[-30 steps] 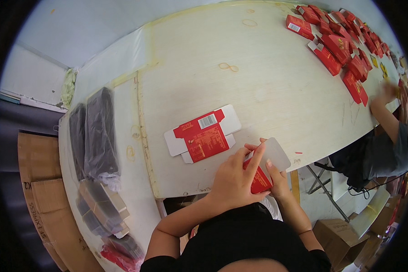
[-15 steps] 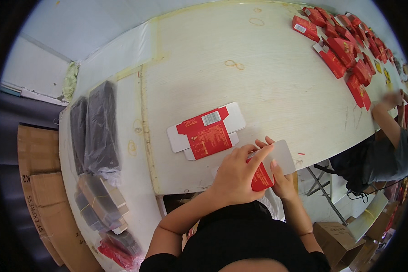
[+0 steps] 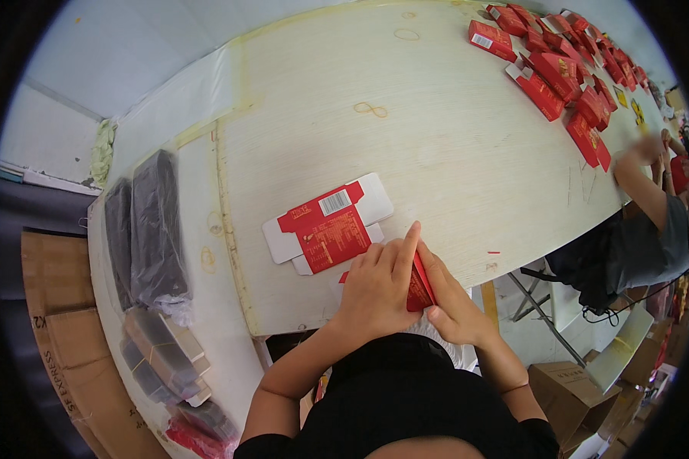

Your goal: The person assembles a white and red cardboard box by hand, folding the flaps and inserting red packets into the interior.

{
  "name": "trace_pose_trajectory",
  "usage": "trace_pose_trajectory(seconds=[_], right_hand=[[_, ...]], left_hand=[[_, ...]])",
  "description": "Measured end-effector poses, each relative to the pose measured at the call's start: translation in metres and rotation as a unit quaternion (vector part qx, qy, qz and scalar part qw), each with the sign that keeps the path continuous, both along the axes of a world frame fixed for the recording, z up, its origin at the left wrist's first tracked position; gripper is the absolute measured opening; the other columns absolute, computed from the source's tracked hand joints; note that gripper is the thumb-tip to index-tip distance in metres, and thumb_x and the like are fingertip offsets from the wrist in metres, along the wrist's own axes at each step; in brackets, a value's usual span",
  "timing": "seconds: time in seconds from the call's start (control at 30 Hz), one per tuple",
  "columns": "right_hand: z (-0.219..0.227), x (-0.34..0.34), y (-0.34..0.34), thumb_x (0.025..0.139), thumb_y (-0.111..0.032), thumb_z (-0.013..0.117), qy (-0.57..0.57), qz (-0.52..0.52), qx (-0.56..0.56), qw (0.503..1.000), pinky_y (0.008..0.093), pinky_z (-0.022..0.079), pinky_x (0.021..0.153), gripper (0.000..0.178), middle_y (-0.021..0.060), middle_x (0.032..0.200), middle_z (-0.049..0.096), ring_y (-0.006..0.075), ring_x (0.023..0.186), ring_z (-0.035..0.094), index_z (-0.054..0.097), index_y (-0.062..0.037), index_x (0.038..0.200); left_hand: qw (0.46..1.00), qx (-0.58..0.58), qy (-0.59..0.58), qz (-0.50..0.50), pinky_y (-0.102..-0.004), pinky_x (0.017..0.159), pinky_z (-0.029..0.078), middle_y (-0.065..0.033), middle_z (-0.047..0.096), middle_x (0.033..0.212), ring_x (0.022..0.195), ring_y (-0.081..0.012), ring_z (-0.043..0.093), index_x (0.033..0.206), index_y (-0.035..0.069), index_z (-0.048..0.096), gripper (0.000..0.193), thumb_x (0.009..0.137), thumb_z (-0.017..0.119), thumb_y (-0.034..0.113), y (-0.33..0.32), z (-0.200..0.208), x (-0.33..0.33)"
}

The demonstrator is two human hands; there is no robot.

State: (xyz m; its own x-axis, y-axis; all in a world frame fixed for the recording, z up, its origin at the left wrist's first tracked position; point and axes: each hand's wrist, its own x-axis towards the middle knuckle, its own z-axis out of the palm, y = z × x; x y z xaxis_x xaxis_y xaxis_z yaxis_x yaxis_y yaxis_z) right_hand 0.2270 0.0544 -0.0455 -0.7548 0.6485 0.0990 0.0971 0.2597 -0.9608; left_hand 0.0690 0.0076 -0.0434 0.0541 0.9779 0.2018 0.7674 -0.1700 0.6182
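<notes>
My left hand point(image 3: 375, 291) and my right hand point(image 3: 448, 302) both grip a small red carton point(image 3: 419, 284) at the near edge of the pale wooden table point(image 3: 452, 145). The left hand covers most of it from above, fingers pointing away from me. The right hand holds its lower right side. Just beyond the hands a flat, unfolded red and white carton blank point(image 3: 328, 226) lies on the table, almost touching my left fingers.
Several folded red cartons point(image 3: 566, 69) lie along the table's far right. Another person point(image 3: 651, 206) works at the right edge. Dark wrapped stacks point(image 3: 149, 229) sit on the left, with brown cardboard boxes point(image 3: 53, 321) beyond them.
The white flap that stuck out of the red carton to the right is now folded in and hidden. My hands have closed over the carton.
</notes>
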Motion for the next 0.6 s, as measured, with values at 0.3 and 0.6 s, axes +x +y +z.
trace_pose_trajectory(seconds=[0.3,0.6], right_hand=[[0.0054,-0.0030,-0.0021,0.093,-0.015,0.044,-0.010,-0.056,-0.142,0.988,0.0332,0.031,0.103,0.059,0.0231,0.131,0.046,0.0287,0.121,0.046,0.020,0.0004,0.145],[0.0095,-0.0063,-0.0035,0.095,-0.013,0.041,-0.013,-0.079,-0.160,0.984,0.0339,0.030,0.105,0.055,0.0241,0.134,0.044,0.0307,0.124,0.045,0.021,0.0013,0.144]], left_hand=[[0.999,0.002,0.046,-0.014,-0.0383,0.076,0.045,-0.0170,0.054,0.112,0.092,-0.0296,0.055,0.138,-0.005,0.026,0.098,0.059,0.078,0.022,0.0013,0.0044,-0.0001],[0.996,0.026,0.078,-0.026,-0.0378,0.076,0.046,-0.0173,0.053,0.111,0.090,-0.0291,0.055,0.137,-0.007,0.026,0.096,0.062,0.078,0.025,-0.0004,0.0055,0.0001]])
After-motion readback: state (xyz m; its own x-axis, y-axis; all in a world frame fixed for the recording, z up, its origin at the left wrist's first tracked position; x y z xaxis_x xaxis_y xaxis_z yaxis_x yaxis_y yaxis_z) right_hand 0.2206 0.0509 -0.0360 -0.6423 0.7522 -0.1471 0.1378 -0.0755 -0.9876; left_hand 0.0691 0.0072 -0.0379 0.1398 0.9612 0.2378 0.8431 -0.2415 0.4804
